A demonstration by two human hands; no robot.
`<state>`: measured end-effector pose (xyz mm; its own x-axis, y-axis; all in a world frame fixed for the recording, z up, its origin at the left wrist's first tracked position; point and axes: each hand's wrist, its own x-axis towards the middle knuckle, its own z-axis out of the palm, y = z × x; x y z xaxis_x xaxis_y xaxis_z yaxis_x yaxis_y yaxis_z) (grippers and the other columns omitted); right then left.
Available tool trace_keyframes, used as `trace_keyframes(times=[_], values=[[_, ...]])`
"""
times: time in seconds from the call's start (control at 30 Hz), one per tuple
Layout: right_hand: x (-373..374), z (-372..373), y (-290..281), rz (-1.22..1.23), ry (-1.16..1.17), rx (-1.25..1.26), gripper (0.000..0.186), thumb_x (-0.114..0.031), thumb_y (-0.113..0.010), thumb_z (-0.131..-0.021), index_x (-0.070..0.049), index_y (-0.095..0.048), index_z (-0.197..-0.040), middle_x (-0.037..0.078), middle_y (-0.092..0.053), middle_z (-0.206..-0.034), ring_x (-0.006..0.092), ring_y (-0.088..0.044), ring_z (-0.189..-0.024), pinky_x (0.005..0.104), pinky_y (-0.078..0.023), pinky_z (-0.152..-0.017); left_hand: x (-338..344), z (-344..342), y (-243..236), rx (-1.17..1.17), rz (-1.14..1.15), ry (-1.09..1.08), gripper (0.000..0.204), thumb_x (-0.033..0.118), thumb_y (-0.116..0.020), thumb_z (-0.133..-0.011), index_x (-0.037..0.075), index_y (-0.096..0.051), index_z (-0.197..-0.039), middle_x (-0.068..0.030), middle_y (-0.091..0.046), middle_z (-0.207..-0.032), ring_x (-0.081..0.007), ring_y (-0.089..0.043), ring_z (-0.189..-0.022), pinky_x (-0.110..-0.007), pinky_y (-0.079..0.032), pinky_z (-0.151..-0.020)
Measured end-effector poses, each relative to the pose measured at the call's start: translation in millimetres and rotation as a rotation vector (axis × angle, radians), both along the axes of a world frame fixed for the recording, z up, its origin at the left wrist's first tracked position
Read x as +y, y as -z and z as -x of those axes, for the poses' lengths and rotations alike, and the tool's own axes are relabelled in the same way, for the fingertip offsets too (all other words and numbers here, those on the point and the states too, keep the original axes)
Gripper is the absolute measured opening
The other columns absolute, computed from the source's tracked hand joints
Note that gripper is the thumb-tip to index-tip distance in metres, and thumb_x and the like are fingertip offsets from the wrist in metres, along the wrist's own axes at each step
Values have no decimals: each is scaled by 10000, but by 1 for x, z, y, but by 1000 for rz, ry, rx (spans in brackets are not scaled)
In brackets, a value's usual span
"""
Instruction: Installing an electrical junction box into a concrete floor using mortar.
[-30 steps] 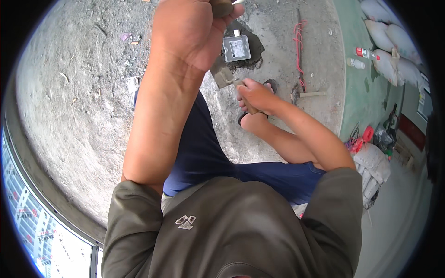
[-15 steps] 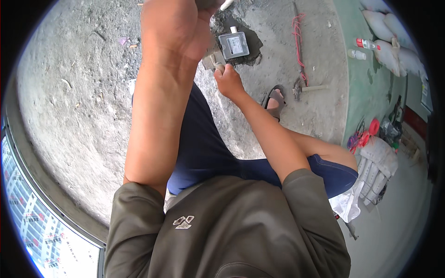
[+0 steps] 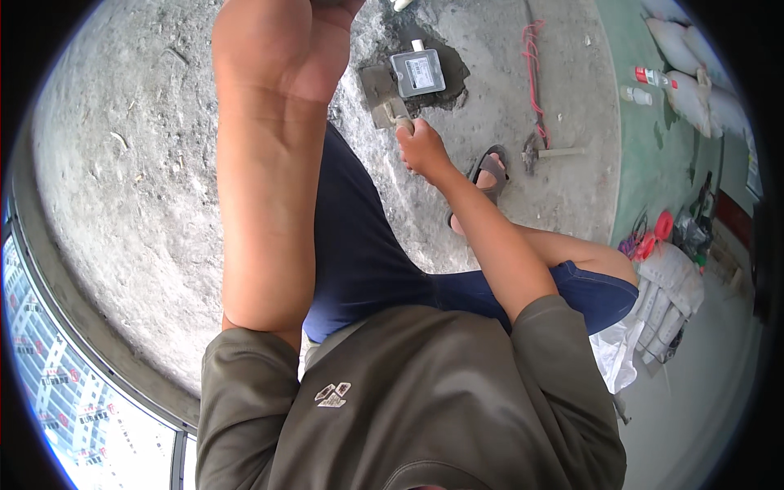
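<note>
My right hand [image 3: 424, 149] is closed round the handle of a flat rectangular trowel [image 3: 378, 94]. The trowel's blade, smeared with grey, lies beside a grey rectangular box [image 3: 420, 73] with a clear lid and a white label. That box sits in a dark, wet-looking hollow [image 3: 454, 65] in the rough floor, a short white pipe [image 3: 418, 46] at its far side. My left hand [image 3: 282, 45] is raised close to the camera at the top edge. Its fingers are mostly cut off; a dark thing shows against the palm, too little of it to name.
To the right, a hammer [image 3: 543, 153] lies on the floor beside a rod wound with pink cord [image 3: 532, 61]. Plastic bottles [image 3: 653, 77] and full white sacks [image 3: 690, 98] are farther right. My sandalled foot [image 3: 490, 171] is near the hollow. A window [image 3: 73, 392] runs along the lower left.
My left hand has shifted left, uncovering more floor and the trowel blade. My right hand and the trowel have moved slightly right and nearer; more of the blade shows beside the box.
</note>
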<state>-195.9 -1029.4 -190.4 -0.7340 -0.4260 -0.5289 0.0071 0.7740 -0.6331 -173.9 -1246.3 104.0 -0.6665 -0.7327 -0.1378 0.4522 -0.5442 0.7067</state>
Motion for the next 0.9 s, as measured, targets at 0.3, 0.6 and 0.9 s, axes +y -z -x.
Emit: trace_keyframes(times=[0.3,0.6,0.9], values=[[-17,4,-60,51,262,-418,274,-241,-540,-888,27,-516,-939,98,-588,-739,144,-559,-526,309,-449,-428,4,-2,-4,120,-43,76,564,22,-387,-955,-103,-207,-1475,-29,-459,-792,-133,-481,-813,-258,-451,-712],[-13,13,-49,40,224,-448,211,-224,-531,-908,-22,-479,-940,54,-539,-730,117,-523,-540,281,-437,-445,13,4,-3,63,23,91,586,10,-398,-934,-108,-201,-1473,-31,-454,-795,-127,-479,-811,-256,-450,-710],[-2,-21,-25,-126,-47,15,455,-342,-510,-911,93,-497,-1042,343,-627,-988,487,-612,-976,511,-483,-866,8,2,3,141,-33,106,574,29,-399,-952,-106,-201,-1473,-20,-451,-762,-141,-479,-818,-265,-451,-720]])
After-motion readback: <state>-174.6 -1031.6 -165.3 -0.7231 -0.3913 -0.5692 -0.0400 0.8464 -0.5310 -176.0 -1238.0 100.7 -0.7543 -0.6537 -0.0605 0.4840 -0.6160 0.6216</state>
